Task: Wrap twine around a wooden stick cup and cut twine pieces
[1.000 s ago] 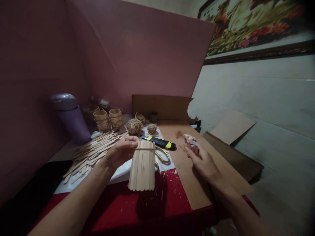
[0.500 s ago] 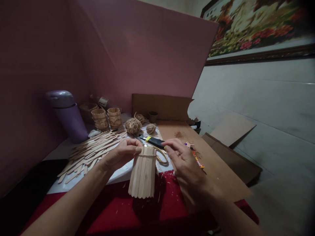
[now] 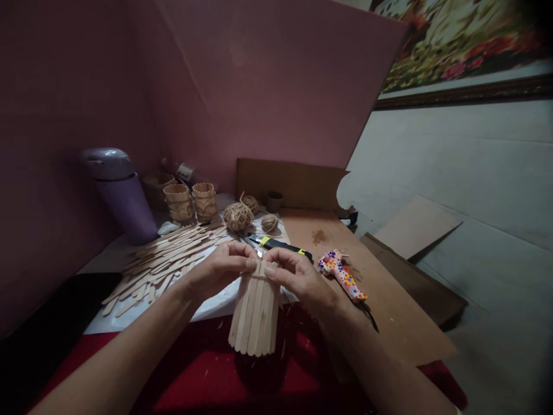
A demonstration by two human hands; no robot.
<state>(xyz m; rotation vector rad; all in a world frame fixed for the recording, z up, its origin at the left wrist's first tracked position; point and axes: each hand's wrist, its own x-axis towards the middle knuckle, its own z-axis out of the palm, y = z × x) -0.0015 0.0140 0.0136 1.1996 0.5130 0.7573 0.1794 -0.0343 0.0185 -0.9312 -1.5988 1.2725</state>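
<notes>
Stick cup (image 3: pixel 254 308), a ring of flat wooden sticks bound with twine near the top, is being held upright over the red cloth (image 3: pixel 203 369) at the table's near edge; whether its lower ends are touching the cloth is unclear. Left hand (image 3: pixel 218 271), forearm slanting up from the lower left, is pinching the upper rim between thumb and forefinger. Right hand (image 3: pixel 298 279), wrist bent inward, is pinching the same rim from the opposite side, its other fingers curling loosely. Glue gun (image 3: pixel 341 274) is lying near the right hand on the cardboard sheet (image 3: pixel 389 300), and loose sticks (image 3: pixel 168 259) are lying behind the left hand.
</notes>
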